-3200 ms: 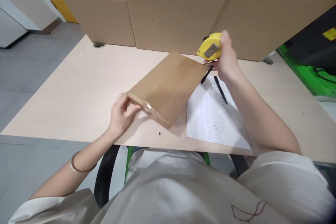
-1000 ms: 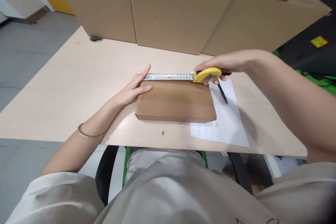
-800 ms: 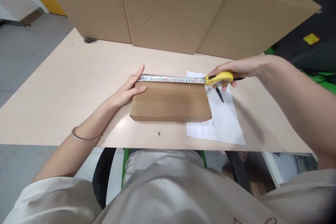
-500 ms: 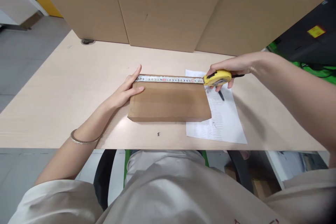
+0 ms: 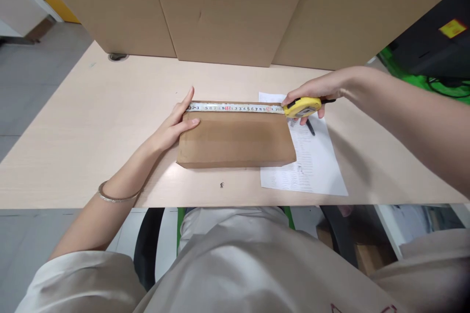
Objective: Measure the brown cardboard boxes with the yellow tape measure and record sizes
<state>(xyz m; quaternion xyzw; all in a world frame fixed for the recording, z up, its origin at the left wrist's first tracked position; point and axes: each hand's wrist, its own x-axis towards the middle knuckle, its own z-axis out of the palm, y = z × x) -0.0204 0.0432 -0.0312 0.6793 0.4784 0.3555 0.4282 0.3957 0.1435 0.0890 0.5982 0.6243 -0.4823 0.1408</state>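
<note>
Pale tbl [image 5: 91, 122] has lg ctns [image 5: 223, 14] at back, sm brn box [image 5: 235, 139] partly on ppr sheet [image 5: 323, 168].

The camera sits on the person's head and looks forward and down. The pale shirt [image 5: 231, 259] is closest, at the bottom. The left hand [image 5: 177, 124] and the right hand [image 5: 314, 95] are a bit farther, near the middle, over the table [image 5: 110, 107]. The big boxes [image 5: 231, 14] are farther back, cut off at the top.
</note>
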